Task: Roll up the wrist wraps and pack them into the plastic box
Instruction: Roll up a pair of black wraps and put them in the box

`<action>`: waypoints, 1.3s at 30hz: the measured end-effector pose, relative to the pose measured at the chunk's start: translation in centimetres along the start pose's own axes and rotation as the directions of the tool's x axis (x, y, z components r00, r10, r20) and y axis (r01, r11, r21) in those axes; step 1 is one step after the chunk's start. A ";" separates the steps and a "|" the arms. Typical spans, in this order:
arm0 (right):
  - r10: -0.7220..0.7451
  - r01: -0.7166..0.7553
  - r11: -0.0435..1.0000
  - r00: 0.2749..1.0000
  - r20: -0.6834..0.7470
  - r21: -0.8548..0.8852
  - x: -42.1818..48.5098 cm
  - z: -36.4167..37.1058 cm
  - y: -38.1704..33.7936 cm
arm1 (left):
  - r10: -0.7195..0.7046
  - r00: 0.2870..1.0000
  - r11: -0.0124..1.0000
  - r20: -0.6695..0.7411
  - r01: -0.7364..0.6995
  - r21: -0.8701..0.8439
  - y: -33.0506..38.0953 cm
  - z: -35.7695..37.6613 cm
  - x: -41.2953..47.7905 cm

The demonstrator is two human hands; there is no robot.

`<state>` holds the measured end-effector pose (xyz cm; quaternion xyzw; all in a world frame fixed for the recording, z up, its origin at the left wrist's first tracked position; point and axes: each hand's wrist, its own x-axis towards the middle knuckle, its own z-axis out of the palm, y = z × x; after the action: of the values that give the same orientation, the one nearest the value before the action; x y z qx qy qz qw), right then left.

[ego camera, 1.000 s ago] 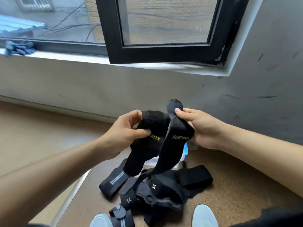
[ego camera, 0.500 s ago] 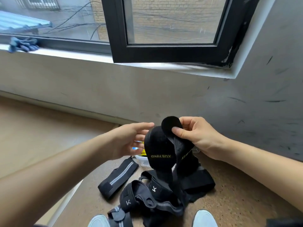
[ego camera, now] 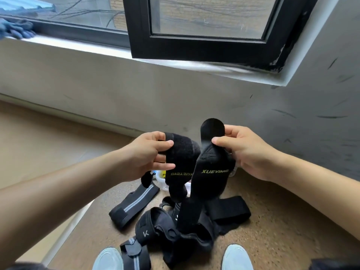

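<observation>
Left hand (ego camera: 144, 154) has regripped wrap (ego camera: 182, 152) beside right hand (ego camera: 247, 151).

Black wrist wraps (ego camera: 211, 172), yellow-green lettering (ego camera: 214, 171)

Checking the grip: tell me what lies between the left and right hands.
In the head view, black wrap fabric marked XUEYING fills the gap; the left hand pinches one part, the right hand the other. One wrap or two, I cannot tell.

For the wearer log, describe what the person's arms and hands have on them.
Nothing worn: the left hand and right hand are bare, without gloves, rings or a watch. The left forearm and right forearm are uncovered, no sleeve showing.
</observation>
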<state>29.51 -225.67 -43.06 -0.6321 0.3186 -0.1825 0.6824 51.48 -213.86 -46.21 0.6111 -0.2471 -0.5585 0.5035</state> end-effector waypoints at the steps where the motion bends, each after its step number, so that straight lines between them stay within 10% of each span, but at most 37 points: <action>1: -0.019 0.019 1.000 0.999 0.027 0.006 -0.3 0.1 -0.4 | 0.003 1.000 1.000 0.006 -0.003 -0.030 0.1 0.0 0.0; 10: -0.270 0.247 0.952 0.956 -0.112 -0.182 0.4 1.0 0.0 | 0.093 0.983 0.995 0.158 -0.084 -0.058 1.3 3.0 -1.3; 20: -0.251 0.201 0.952 0.944 -0.213 -0.231 0.6 1.2 1.0 | 0.113 0.977 0.982 0.180 -0.082 -0.170 1.1 4.0 -1.2; 27: -0.333 0.055 0.822 0.854 -0.400 -0.567 0.8 1.2 1.1 | 0.162 0.975 0.976 0.150 -0.136 -0.170 0.9 4.3 -1.3; 39: -0.307 0.217 0.929 0.905 -0.296 -0.300 1.0 1.6 1.4 | 0.367 0.929 0.927 -0.047 -0.361 0.105 0.9 4.7 -1.4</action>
<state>31.13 -224.95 -44.63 -0.7126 0.3632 -0.3355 0.4976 47.02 -214.53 -44.18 0.5959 -0.3655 -0.4226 0.5768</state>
